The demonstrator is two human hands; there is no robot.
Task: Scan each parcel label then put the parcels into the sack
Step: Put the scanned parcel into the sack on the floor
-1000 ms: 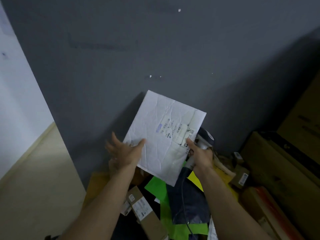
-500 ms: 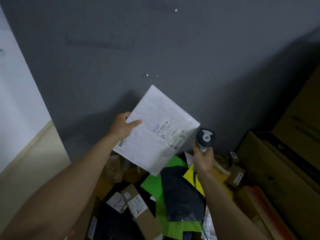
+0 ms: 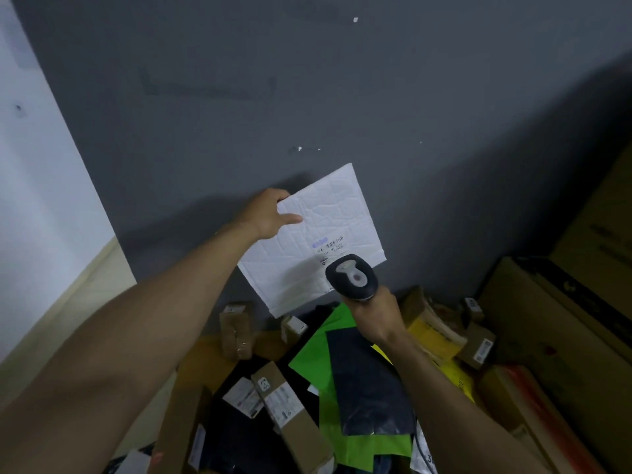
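Parcel label meets scanner: a white padded mailer [image 3: 325, 213] is held up in front of a dark grey wall [image 3: 307, 97], above a heap of unsorted post. The mailer hangs tilted, its top edge rising to the right and one corner pointing up; it looks nearly square, so its long axis cannot be told. Its printed label [image 3: 328, 243] faces the camera, the lines of print running roughly along the top edge.

The person's left hand [image 3: 270, 213] pinches the mailer's upper left corner, with the thumb laid across the front face and the fingers out of sight behind it. The right hand [image 3: 374, 314] is wrapped round the handle of a grey barcode scanner [image 3: 352, 277]. The scanner's head points away from the camera at the mailer and covers its lower right part, just below the label.

Underneath lie a bright green poly bag [image 3: 318, 354] with a dark navy poly bag [image 3: 369, 381] on top of it, a yellow mailer [image 3: 431, 333] to the right, and several labelled brown cartons, among them a long carton [image 3: 290, 408] and a small taped box [image 3: 236, 326] against the wall. Whether the heap sits inside a bin or straight on the floor cannot be made out. Large cardboard boxes [image 3: 547, 319] are stacked along the right side, and nothing of their contents shows.
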